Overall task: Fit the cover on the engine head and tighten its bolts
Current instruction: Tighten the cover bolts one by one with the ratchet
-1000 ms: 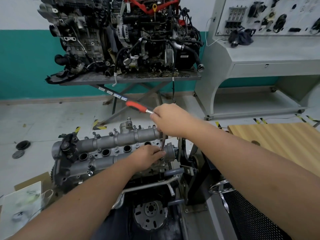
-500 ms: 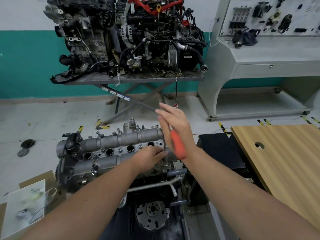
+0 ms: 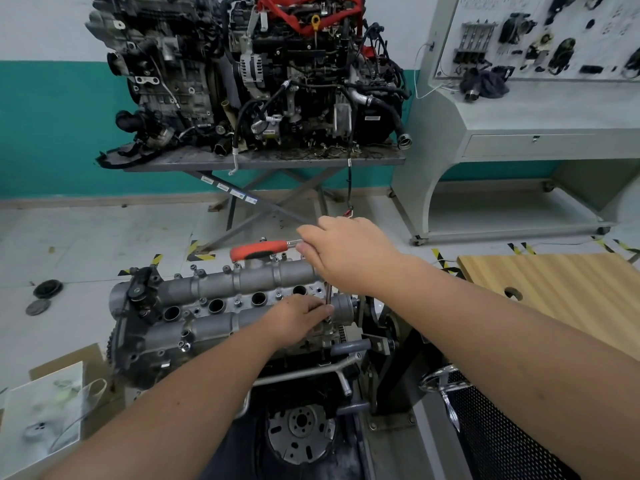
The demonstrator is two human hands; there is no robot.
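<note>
- Cover, grey: one, four round wells in a row; no legible writing.
- Ratchet, red-handled: one, grasped by right hand.
- Left hand: pinches ratchet's extension shaft.

Cover: matt grey cast metal, slightly rough. Ratchet handle: glossy red plastic with black insert. Extension bar: polished metal. Board: smooth pale wood.

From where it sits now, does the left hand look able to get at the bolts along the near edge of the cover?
Probably yes. The left hand rests on the cover steadying the extension bar; nothing covers those bolts, but it must let go first.
</note>
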